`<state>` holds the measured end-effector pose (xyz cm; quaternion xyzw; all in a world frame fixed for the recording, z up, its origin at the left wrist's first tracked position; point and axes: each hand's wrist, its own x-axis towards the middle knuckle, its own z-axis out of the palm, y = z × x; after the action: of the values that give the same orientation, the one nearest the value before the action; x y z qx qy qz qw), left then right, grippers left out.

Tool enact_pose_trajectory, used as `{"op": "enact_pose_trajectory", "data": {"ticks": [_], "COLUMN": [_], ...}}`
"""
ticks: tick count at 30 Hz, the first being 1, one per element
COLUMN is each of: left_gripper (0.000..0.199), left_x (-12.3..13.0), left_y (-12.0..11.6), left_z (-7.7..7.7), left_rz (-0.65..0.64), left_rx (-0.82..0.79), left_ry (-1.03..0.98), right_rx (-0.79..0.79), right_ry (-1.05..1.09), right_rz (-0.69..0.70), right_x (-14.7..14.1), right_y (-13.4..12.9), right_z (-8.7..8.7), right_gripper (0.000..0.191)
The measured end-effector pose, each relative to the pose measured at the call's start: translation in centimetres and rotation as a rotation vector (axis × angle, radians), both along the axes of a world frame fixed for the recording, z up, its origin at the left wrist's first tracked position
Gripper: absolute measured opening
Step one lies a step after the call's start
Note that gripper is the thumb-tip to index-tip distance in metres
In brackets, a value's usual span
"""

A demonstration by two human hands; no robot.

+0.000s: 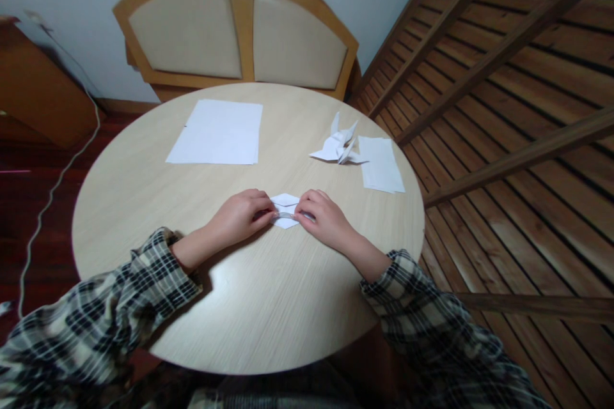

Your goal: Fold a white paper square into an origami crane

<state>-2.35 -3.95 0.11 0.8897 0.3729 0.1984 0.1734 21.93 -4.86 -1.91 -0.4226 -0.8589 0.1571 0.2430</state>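
A small piece of folded white paper [286, 210] lies on the round table between my two hands, with pointed ends facing away from and toward me. Its left edge is pinched by my left hand [248, 214], thumb and fingers closed together. On the opposite side, my right hand [322, 217] grips the right edge in the same way. Across the paper's middle runs a raised flap between my thumbs. The paper's side edges are hidden under my fingertips.
The pale round table [268, 307] fills the middle. On it are a stack of white sheets [218, 133], folded paper cranes [338, 144] and smaller paper pieces [382, 164]. A padded headboard [247, 25] stands behind, slatted wood [518, 115] rises at right, and a cable [52, 182] trails at left.
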Motion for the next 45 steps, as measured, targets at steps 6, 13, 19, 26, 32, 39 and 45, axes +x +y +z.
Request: {"op": "enact_pose_trajectory", "data": {"ticks": [6,13,19,26,32,39,45], "left_gripper": [0.029,0.025,0.023,0.022,0.025,0.027,0.026], "left_x": [0.4,0.9,1.0,1.3,1.2,1.2,1.4], "left_y": [-0.1,-0.1,-0.1,-0.4,-0.4,0.0,0.0], "left_z": [-0.6,-1.3,-1.4,-1.1,-1.1,-1.5,-1.3], "left_rz": [0.034,0.081,0.089,0.122,0.152,0.183,0.207], "left_rx": [-0.018,-0.063,-0.045,-0.002,0.036,-0.015,-0.019], "left_ry": [-0.041,-0.083,-0.063,-0.001,0.067,0.036,0.048], "right_rx": [-0.014,-0.04,-0.049,-0.046,-0.039,-0.01,-0.013], "right_ry": [0.018,0.06,0.093,0.046,-0.068,-0.099,-0.131], "right_rz": [-0.048,-0.096,-0.124,-0.135,-0.167,-0.171,-0.185], "right_x": [-0.2,-0.4,-0.4,-0.7,-0.8,-1.0,-1.2], "right_y": [0.1,0.0,0.1,0.0,-0.1,-0.3,-0.3], "right_z": [-0.5,-0.7,-0.9,-0.6,-0.6,-0.4,-0.4], "right_gripper": [0.007,0.011,0.019,0.02,0.021,0.02,0.019]}}
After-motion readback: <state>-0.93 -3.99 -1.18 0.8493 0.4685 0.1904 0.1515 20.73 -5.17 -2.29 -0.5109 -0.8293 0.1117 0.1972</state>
